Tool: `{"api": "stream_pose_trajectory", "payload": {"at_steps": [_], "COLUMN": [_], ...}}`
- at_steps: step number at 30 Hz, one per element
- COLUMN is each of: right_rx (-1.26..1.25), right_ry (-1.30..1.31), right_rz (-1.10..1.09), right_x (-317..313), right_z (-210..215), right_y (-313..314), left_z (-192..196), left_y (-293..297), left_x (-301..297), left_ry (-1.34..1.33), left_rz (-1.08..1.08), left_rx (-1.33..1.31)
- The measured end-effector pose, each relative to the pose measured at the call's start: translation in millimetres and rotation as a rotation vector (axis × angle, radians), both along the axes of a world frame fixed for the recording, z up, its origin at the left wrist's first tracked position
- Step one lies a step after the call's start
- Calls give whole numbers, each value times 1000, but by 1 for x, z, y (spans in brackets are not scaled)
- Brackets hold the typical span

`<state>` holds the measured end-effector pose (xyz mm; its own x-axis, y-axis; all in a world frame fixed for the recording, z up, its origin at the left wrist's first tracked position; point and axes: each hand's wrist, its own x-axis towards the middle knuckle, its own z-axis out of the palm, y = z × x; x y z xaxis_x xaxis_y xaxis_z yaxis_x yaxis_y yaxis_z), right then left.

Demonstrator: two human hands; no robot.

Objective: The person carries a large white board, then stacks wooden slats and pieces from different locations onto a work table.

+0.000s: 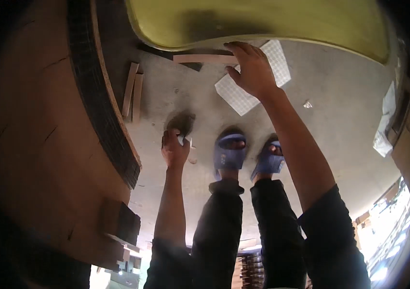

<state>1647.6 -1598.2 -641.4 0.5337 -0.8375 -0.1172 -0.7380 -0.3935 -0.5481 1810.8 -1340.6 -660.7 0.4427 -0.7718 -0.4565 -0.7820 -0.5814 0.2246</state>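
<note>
At the top of the view, a yellow panel (272,21) hangs or stands over the floor (335,130), its curved rim just beyond the right hand (253,74). That hand is stretched forward with its fingers bent and its thumb well apart from them. Nothing shows in its grasp, though whether the fingertips touch the panel's rim or the tan strip (200,58) beside them cannot be told.

Lower and to the left, the left hand (175,150) is down near the floor, its fingers curled around a small white piece (181,139). It seems to be pinching the piece; how firmly is unclear, as the knuckles hide most of it.

Beneath the right wrist lies a checked white sheet (236,96), flat on the floor and partly covered by the arm. A black strip (194,66) lies close to the tan strip, and 2 more tan strips (128,91) lie side by side near the brown stack (46,111). A scrap (307,104) lies apart, to the right.

As for progress, the handling looks unfinished: the white piece appears not yet let go, and the strips and sheet lie loose. Nothing visible marks any part as complete, and how much remains cannot be judged.
</note>
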Motion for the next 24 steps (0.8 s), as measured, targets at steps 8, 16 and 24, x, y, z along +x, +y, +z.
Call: {"api": "stream_pose_trajectory", "payload": {"at_steps": [8, 16, 24], "right_rx": [127, -92, 629], "right_ry": [-4, -169, 224], "right_rz": [92, -170, -176], "right_x": [45, 84, -42], "right_z": [-38, -76, 54], "right_y": [28, 65, 90], "left_z": [0, -20, 51], "left_y": [-93, -98, -60], "left_x": [86, 60, -26], "left_ry": [-358, -309, 991], "left_rz": [282, 287, 1131], "left_rx": [-46, -1, -160]}}
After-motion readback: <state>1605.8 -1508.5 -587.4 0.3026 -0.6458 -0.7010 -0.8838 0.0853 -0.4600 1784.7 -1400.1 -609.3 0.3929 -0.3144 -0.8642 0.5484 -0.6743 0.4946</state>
